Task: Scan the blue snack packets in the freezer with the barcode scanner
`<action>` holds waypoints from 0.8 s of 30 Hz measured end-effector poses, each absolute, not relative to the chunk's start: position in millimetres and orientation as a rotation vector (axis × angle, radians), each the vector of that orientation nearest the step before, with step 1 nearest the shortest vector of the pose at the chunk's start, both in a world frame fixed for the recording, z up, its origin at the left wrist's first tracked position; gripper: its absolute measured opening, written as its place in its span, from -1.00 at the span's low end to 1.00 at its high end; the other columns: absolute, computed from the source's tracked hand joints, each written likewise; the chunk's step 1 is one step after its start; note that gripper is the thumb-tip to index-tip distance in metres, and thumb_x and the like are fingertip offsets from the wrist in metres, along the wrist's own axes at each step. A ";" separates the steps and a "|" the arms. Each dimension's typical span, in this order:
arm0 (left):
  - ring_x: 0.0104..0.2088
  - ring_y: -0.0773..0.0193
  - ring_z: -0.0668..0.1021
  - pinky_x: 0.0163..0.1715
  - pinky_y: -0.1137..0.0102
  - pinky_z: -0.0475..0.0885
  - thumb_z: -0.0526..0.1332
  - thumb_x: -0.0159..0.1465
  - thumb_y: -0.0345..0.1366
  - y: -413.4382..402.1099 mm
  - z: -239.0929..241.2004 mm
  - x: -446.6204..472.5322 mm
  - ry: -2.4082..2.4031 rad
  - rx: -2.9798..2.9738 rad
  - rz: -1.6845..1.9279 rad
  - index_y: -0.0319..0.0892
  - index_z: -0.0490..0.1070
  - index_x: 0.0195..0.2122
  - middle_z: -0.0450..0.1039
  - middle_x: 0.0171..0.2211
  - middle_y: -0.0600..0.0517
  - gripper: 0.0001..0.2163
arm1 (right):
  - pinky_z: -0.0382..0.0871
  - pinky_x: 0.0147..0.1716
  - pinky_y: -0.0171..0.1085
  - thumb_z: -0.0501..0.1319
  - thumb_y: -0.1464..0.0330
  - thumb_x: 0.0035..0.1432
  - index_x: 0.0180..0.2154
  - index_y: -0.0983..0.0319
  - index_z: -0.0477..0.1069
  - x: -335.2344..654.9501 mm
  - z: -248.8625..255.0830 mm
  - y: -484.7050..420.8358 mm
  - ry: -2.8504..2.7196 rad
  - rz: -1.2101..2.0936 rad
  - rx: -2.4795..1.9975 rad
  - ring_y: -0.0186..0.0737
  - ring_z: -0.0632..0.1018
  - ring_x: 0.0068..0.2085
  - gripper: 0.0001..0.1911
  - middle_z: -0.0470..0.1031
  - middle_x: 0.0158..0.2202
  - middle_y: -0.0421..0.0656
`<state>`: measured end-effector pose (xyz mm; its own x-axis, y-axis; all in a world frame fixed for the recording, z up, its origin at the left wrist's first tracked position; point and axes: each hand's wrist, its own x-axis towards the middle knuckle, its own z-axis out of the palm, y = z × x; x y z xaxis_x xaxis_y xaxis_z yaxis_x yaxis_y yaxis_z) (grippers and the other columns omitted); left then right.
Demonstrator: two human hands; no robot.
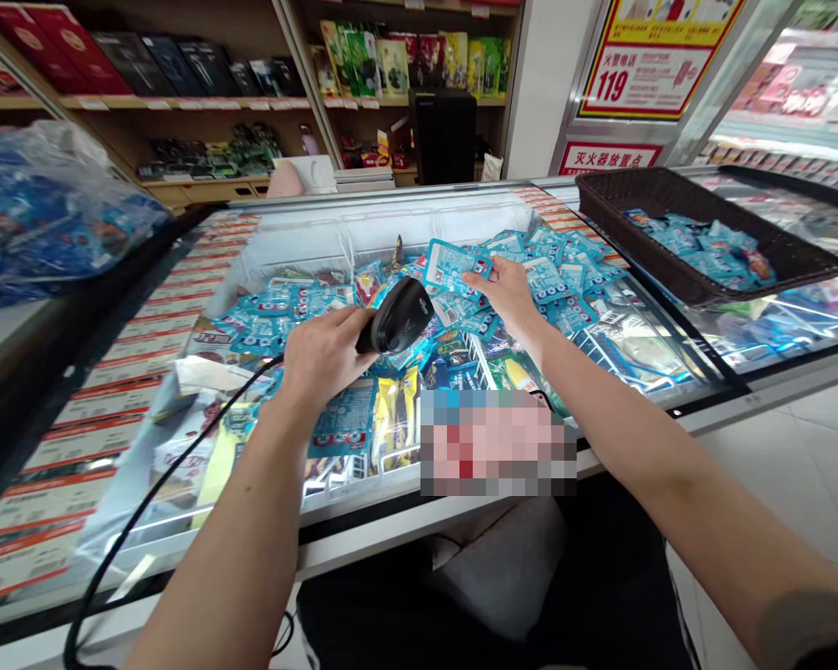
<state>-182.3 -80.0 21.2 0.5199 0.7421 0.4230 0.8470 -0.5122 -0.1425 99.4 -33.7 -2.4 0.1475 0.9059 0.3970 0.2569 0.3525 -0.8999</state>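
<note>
My left hand (325,354) is closed round the grip of a black corded barcode scanner (398,316), whose head points up and right. My right hand (506,290) pinches a light blue ice-cream packet (452,265) just beyond the scanner's head, over the open chest freezer (335,233). A heap of the same blue packets (559,279) fills the freezer's far half. The scanner's black cable (154,493) runs down to the lower left.
A dark wicker tray (670,195) holding more blue packets rests on the freezer lid at the right. A clear bag of blue packets (48,209) lies at the left. Shelves of boxed goods (182,65) stand behind. A blurred patch (495,442) covers the freezer's front rim.
</note>
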 end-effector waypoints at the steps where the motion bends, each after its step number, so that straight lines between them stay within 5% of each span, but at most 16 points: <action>1: -0.21 0.11 0.54 -0.43 0.35 0.22 0.15 0.18 -0.19 -79.9 21.1 -182.6 -1.320 -2.430 -0.453 -0.10 0.40 0.00 0.51 -0.22 -0.02 -0.65 | 0.29 -0.44 -0.31 0.31 0.09 -0.03 -0.40 0.21 0.29 98.8 -1.1 -34.8 -1.358 0.666 -1.169 -0.31 0.40 -0.41 -0.65 0.33 -0.51 -0.28; 10: -0.19 0.11 0.53 -0.38 0.36 0.23 0.15 0.19 -0.15 -75.1 17.2 -192.0 -1.505 -2.301 -0.569 -0.09 0.42 -0.06 0.51 -0.20 -0.03 -0.68 | 0.39 -0.23 -0.12 0.19 0.15 0.15 0.07 0.18 0.15 106.5 3.2 -37.8 -1.474 0.282 -1.366 -0.22 0.45 -0.35 -0.50 0.34 -0.41 -0.24; 18: -0.12 0.08 0.52 -0.33 0.33 0.27 0.13 0.18 -0.15 -72.3 14.9 -199.2 -1.621 -2.229 -0.563 -0.05 0.37 0.00 0.50 -0.13 -0.02 -0.65 | 0.20 0.06 0.09 0.07 0.15 0.25 0.07 0.24 0.31 108.7 9.2 -51.0 -1.656 -0.199 -1.595 0.10 0.29 0.11 -0.56 0.28 0.07 0.09; 24: -0.14 0.06 0.52 -0.33 0.32 0.25 0.12 0.19 -0.10 -72.6 14.8 -202.2 -1.662 -2.215 -0.570 -0.07 0.37 -0.01 0.50 -0.16 -0.05 -0.64 | -0.07 0.19 0.14 0.06 0.12 0.27 -0.05 0.11 0.47 101.4 11.0 -61.1 -2.048 -0.243 -1.513 0.07 0.21 0.17 -0.65 0.32 0.13 -0.06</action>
<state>-202.2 -72.6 14.8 0.2465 0.8364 0.4896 0.9609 -0.2768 -0.0109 101.4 -61.1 11.0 -0.1923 0.8163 0.5446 0.9213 0.3414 -0.1863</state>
